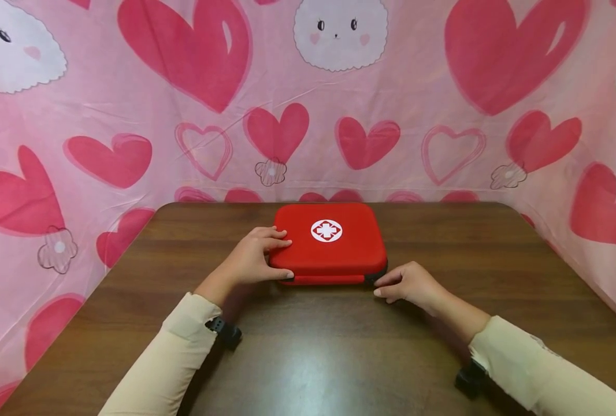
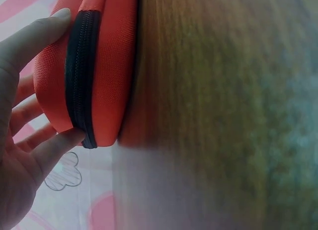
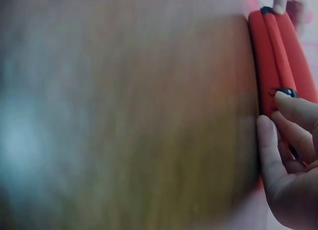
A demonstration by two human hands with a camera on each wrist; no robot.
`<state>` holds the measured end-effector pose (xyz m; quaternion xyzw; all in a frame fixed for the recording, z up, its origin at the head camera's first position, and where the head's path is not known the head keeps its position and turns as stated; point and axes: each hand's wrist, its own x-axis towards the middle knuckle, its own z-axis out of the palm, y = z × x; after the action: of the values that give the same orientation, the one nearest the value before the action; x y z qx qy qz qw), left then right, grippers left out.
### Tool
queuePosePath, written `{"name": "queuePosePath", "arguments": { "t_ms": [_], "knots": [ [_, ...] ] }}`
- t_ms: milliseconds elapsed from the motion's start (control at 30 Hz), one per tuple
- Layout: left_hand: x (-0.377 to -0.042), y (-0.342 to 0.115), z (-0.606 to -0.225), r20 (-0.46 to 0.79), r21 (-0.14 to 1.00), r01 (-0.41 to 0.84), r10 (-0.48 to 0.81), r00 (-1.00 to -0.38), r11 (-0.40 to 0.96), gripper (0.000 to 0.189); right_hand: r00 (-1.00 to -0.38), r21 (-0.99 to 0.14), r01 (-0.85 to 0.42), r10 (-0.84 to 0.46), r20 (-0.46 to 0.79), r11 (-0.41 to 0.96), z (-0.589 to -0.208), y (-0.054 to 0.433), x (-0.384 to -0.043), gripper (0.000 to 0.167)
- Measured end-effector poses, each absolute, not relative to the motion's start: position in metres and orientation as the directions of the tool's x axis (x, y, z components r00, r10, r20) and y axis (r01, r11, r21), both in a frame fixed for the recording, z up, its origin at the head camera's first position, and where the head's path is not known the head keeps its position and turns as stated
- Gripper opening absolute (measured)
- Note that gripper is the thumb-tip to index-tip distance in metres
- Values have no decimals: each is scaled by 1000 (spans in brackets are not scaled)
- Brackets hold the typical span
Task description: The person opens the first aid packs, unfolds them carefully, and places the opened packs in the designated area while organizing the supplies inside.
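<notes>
A red first-aid case with a white cross emblem on its lid lies flat on the table, its lid down. My left hand holds its left side, fingertips on the lid's edge and thumb at the front left corner. The left wrist view shows the black zipper along that side, with the little finger touching it. At the front right corner, my right hand pinches the zipper pull, which is mostly hidden by the fingers. A black zipper slider shows beside a fingertip in the right wrist view.
The brown wooden table stretches around the case on all sides. Close behind its far edge hangs a pink cloth printed with hearts. Each forearm has a dark strap device, one at the left wrist.
</notes>
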<state>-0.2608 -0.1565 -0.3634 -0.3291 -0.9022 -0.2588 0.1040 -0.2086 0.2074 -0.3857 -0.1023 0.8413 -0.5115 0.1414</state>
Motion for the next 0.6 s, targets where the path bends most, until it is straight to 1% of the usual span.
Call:
{"name": "queuePosePath", "arguments": {
  "t_ms": [167, 300, 467, 600],
  "knots": [
    [-260, -157, -363, 348, 405, 639, 536, -769, 654, 64, -964, -848, -33, -242, -114, 529, -389, 197, -205, 26],
    [-259, -156, -362, 345, 407, 638, 537, -770, 653, 65, -977, -841, -40, -197, -79, 539, -391, 193, -203, 20],
    [-259, -156, -363, 350, 397, 643, 540, -765, 654, 64, -976, -862, -60, -210, -55, 504, -392, 193, -201, 14],
    [-258, -156, -362, 332, 403, 626, 531, -779, 667, 64, -967, -875, -68, -246, -59, 478, -390, 194, -198, 11]
  ]
}}
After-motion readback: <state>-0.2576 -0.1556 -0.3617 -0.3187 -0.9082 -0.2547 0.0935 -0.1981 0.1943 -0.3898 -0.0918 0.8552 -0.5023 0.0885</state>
